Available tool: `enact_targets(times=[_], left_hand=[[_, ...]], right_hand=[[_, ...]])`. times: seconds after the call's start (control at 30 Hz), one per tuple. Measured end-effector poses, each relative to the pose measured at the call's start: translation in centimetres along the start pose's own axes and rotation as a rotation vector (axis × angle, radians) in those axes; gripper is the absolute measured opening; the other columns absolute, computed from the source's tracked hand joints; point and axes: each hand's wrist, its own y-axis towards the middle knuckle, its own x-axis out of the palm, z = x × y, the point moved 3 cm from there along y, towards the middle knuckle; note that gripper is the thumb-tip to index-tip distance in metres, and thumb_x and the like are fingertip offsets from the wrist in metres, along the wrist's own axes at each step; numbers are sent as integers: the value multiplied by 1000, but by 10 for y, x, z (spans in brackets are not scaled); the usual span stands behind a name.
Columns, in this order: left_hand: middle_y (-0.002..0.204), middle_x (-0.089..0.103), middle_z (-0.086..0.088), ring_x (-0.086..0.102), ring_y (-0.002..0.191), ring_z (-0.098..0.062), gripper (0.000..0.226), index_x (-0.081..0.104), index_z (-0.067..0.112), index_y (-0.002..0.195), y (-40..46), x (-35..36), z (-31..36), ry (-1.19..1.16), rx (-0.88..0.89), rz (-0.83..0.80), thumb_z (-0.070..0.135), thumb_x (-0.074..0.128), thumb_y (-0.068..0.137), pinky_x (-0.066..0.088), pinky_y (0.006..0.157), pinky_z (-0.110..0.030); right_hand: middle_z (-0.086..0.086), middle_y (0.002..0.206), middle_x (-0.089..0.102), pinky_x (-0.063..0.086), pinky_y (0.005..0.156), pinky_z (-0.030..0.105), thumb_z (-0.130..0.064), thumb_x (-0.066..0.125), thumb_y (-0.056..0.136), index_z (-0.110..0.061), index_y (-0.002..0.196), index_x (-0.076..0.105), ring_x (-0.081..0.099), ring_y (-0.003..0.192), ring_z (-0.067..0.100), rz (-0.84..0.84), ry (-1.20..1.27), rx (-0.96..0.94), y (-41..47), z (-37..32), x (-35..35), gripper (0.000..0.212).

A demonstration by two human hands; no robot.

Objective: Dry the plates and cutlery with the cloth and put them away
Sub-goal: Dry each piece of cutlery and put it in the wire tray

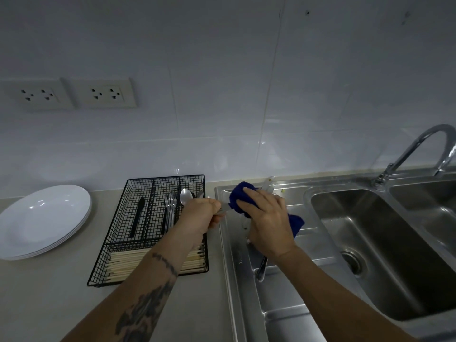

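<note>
My left hand (201,213) grips the handle of a metal piece of cutlery (223,209) whose far end is wrapped in the dark blue cloth (240,198). My right hand (267,219) grips that cloth around it, above the sink's draining board (291,287). More cutlery (262,266) lies on the draining board under my right hand, partly hidden. A black wire cutlery basket (118,245) on the counter holds a black knife (138,215), forks (170,208), a spoon (185,196) and several wooden chopsticks (123,264). White plates (42,220) are stacked at the left.
The steel sink basin (375,243) with its drain lies to the right, the tap (419,149) behind it. Two wall sockets (69,95) sit on the tiled wall at the left. Beige counter (49,304) stretches in front of the basket.
</note>
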Motion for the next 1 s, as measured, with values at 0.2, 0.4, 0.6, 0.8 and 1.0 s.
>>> enact_targets(times=[0.2,0.4,0.6,0.8,1.0], left_hand=[[73,61,-6,48,60,-11,19,65,-2,103,-2,-16,-10,-97,-125,5,4,47,100,41,54,-21],[76,61,-7,48,61,-11,22,66,-1,110,-2,-26,-8,-183,-166,-14,6,48,100,43,54,-22],[79,63,-8,50,64,-12,20,68,2,100,-2,-37,-11,-164,-150,4,6,49,100,45,57,-23],[79,65,-9,53,66,-13,16,65,3,97,-7,-30,-8,-126,-119,-16,5,49,100,46,60,-23],[87,69,-12,65,78,-20,17,63,4,110,-11,-32,-11,-142,1,-102,5,48,100,55,72,-29]], right_hand=[[7,119,68,50,86,47,5,81,55,-13,105,74,63,104,31,-18,-31,145,-11,30,-1,53],[3,114,68,47,81,43,-4,64,67,-15,100,73,62,99,27,-4,-11,54,6,16,3,37],[4,116,67,48,82,44,4,75,59,-15,102,72,62,98,29,-5,-12,28,7,4,9,48],[3,123,65,47,86,41,-6,68,67,-17,112,70,61,105,25,-9,30,-33,-1,-9,22,46],[6,103,66,47,76,40,-3,62,65,-13,101,68,61,83,29,-4,22,27,-5,-11,22,38]])
